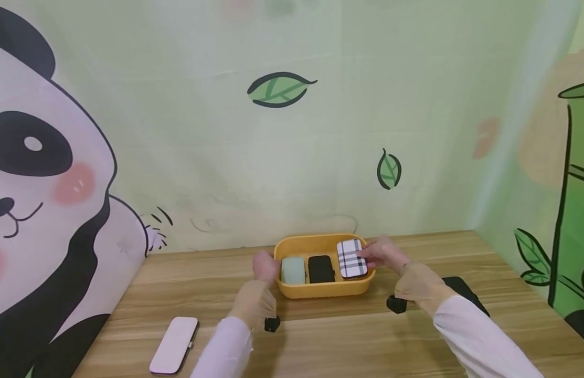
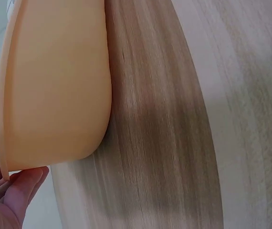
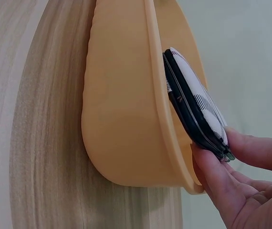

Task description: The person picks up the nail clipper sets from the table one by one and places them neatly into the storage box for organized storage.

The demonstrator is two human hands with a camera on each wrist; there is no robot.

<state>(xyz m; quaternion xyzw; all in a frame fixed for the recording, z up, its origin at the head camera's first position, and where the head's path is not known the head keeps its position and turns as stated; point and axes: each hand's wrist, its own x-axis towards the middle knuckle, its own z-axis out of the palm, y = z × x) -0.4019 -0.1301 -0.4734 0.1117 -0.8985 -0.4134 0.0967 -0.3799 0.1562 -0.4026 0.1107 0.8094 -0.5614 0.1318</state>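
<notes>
A yellow-orange plastic bin (image 1: 315,292) stands on the wooden table. My left hand (image 1: 265,268) pinches its left rim between thumb and fingers, also seen in the left wrist view. With thumb and fingers, my right hand (image 1: 383,253) grips one end of a white-and-black plaid zip case (image 1: 351,258). That case is tilted inside the bin's right end, and its black zipped edge shows in the right wrist view. Beside it in the bin are a black case (image 1: 321,269) in the middle and a pale green case (image 1: 293,270) at the left.
A pale case with a dark edge (image 1: 174,345) lies on the table at the front left. Partly behind my right forearm is a flat black object (image 1: 466,294). A printed cloth wall (image 1: 202,131) rises behind the table's back edge, close to the bin.
</notes>
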